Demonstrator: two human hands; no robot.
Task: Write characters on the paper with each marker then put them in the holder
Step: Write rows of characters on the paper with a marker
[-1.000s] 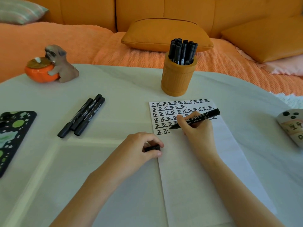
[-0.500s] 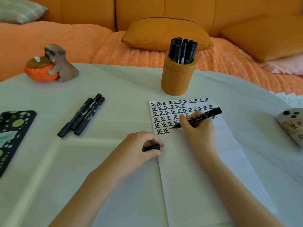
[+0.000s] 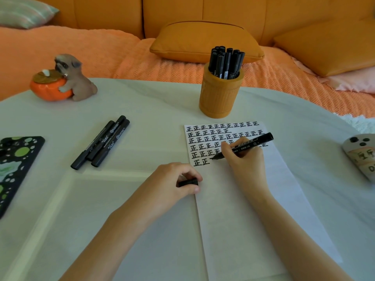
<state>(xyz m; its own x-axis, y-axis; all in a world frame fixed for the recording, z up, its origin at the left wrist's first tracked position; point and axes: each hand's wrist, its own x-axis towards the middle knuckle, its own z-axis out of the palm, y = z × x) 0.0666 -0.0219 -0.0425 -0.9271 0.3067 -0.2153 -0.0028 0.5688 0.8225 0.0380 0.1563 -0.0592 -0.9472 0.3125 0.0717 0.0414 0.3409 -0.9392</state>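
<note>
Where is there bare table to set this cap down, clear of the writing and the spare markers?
For the cap, bare table lies between the three loose markers and the paper, and between the dog figurine and the holder. Crowded: the paper's top, under the right hand and its marker.

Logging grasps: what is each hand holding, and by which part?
Right hand grips the uncapped marker low on its barrel, near the tip. Left hand pinches a black cap by its sides.

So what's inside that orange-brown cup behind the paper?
A tight bunch of black markers stands upright in the holder, tops sticking out above the rim. Its wall hides their lower halves, and the exact count can't be told.
</note>
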